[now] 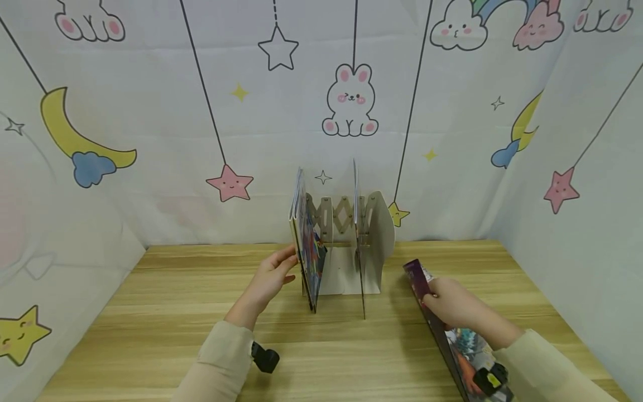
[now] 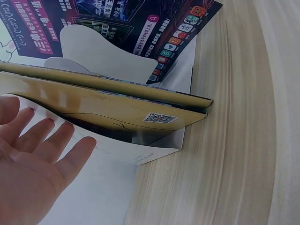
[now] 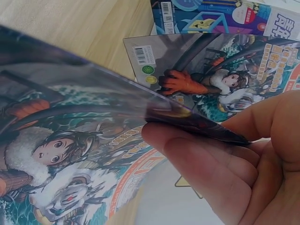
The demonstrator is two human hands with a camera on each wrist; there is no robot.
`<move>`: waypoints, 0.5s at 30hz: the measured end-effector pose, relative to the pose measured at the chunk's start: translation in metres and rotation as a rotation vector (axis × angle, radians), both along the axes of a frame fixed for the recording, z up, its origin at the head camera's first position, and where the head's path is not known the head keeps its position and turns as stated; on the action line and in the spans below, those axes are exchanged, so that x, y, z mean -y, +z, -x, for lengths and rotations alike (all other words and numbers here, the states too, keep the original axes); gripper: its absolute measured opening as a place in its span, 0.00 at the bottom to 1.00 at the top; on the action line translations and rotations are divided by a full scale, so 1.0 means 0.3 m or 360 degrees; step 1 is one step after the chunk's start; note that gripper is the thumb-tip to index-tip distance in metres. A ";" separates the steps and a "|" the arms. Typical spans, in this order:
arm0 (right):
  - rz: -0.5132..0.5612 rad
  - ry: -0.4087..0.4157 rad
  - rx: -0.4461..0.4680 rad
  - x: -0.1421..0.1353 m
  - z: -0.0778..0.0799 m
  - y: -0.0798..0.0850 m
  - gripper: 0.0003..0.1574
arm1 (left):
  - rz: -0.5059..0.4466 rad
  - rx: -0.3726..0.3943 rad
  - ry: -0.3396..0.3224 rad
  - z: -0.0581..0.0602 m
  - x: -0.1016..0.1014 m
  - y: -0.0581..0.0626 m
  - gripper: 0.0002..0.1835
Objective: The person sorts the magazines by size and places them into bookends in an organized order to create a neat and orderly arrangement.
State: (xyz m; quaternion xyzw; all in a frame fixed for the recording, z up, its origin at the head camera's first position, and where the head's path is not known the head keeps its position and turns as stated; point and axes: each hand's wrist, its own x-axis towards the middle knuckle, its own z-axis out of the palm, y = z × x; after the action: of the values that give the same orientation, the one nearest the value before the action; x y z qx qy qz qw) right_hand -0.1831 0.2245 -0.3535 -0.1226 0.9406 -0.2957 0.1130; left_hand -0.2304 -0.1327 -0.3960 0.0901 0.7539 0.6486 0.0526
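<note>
A metal expandable book rack (image 1: 335, 271) stands at the back of the table. Several thin magazines (image 1: 303, 245) lean together at its left end, yellowish on the side seen in the left wrist view. One magazine (image 1: 359, 262) stands alone farther right, edge-on in the head view. Relaxed fingers of my left hand (image 1: 268, 279) rest against the rack's outer white end panel (image 2: 126, 147). To the right of the rack, my right hand (image 1: 454, 304) grips a magazine (image 1: 429, 312) by its dark edge, thumb on one side and fingers on the other. Its cover (image 3: 61, 159) shows an illustrated figure.
In the right wrist view, a magazine with a matching cover (image 3: 206, 75) stands beyond the held one, and a blue and purple one (image 3: 201, 16) behind it. The wooden table (image 1: 166, 335) meets a printed cloth backdrop (image 1: 281, 134) at the back and sides.
</note>
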 end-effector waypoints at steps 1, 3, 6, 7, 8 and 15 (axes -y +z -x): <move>0.0007 0.0005 0.0001 0.000 0.000 0.001 0.13 | 0.0001 -0.0001 0.0000 0.000 0.001 0.001 0.25; 0.0024 0.0022 0.0011 0.000 -0.002 0.005 0.14 | 0.0001 0.0002 0.0001 0.000 0.001 0.002 0.25; 0.0047 0.0044 0.0026 0.001 -0.003 0.011 0.15 | -0.0004 0.0004 0.0001 -0.001 0.001 0.004 0.25; 0.0052 0.0061 0.0029 0.000 -0.004 0.012 0.16 | -0.0007 0.0004 0.0000 -0.001 0.002 0.005 0.25; 0.0054 0.0073 0.0030 0.000 -0.004 0.014 0.16 | -0.0009 0.0005 0.0000 -0.001 0.002 0.005 0.25; 0.0064 0.0017 0.0051 -0.001 -0.009 0.026 0.15 | -0.0009 0.0016 0.0004 -0.001 0.003 0.004 0.25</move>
State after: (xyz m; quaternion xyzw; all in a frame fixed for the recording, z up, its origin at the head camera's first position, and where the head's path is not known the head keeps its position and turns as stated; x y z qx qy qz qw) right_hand -0.1804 0.2248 -0.3458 -0.1251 0.9319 -0.3159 0.1270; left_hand -0.2302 -0.1336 -0.3948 0.0861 0.7520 0.6512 0.0554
